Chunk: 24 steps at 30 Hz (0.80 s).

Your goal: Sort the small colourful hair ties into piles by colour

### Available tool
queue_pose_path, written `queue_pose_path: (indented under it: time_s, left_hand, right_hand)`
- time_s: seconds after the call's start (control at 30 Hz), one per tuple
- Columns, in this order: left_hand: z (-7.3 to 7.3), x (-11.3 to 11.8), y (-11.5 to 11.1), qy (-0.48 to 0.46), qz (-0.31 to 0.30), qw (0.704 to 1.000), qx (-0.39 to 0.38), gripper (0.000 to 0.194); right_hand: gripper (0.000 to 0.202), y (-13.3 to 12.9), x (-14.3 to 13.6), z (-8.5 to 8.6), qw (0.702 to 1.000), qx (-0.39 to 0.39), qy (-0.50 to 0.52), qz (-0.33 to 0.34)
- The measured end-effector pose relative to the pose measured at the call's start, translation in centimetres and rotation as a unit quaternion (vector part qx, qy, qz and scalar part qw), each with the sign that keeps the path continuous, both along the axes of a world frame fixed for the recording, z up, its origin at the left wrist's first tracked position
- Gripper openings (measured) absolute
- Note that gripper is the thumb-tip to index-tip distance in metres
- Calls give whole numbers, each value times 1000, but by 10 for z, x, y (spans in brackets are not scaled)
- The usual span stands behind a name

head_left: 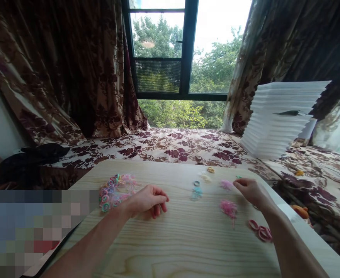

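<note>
On a pale wooden table (170, 239), my left hand (151, 200) hovers with curled fingers beside a mixed pile of coloured bands (112, 193); whether it holds anything is hidden. My right hand (249, 190) has its fingertips pinched at the right side, near a green bit (238, 177) and a lilac cluster (226, 185); what is between them is too small to tell. Below lie a pink cluster (228, 208) and several dark pink rings (264, 233). Around the middle are a teal cluster (196, 193), a grey-blue ring (196, 183), a cream cluster (205, 177) and a yellow ring (210, 170).
Beyond the table is a floral-covered ledge (175, 146) below a window. A tall white folded stack (280, 119) stands at the right, with orange items (300, 211) lower down. A black bag-like thing (42, 154) lies at the left.
</note>
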<state>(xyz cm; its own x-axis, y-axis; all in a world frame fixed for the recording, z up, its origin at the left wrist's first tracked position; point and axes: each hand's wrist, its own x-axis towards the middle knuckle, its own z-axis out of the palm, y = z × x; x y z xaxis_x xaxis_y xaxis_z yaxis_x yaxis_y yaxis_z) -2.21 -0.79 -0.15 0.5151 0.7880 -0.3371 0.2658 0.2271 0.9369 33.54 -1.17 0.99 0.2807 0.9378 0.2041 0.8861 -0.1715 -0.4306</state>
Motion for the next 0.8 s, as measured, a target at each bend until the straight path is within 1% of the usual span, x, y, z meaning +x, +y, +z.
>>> queue_pose_path:
  time_s: [0.17, 0.27, 0.4, 0.5, 0.57, 0.6, 0.7, 0.73, 0.8]
  left_hand:
    - [2, 0, -1, 0, 6, 1000, -5, 30]
    - [3, -1, -1, -7, 4, 1000, -14, 31]
    - [3, -3, 0, -39, -1, 999, -38, 33]
    - [4, -3, 0, -76, 13, 995, -61, 34]
    - [7, -2, 0, -103, 22, 991, -78, 34]
    - [8, -1, 0, -113, 27, 989, -87, 33]
    - [11, 0, 1, -136, 33, 984, -111, 31]
    - [11, 1, 1, -138, 34, 983, -115, 30]
    - [11, 1, 2, -136, 36, 983, -116, 32]
  right_hand:
    - [23, 2, -4, -1, 1000, -18, -1, 3]
    - [24, 1, -3, 0, 1000, -14, 0, -15]
    - [28, -1, -3, 9, 999, 23, 8, -39]
    - [34, 1, -17, 16, 997, 60, 30, -30]
    - [37, 4, -36, 16, 996, 74, 58, 1]
    - [38, 6, -48, 15, 993, 81, 82, 31]
    - [37, 6, -90, 6, 969, 105, 160, 159]
    - [35, 4, -103, 2, 957, 110, 176, 202]
    - [30, -2, -127, -5, 941, 108, 182, 262]
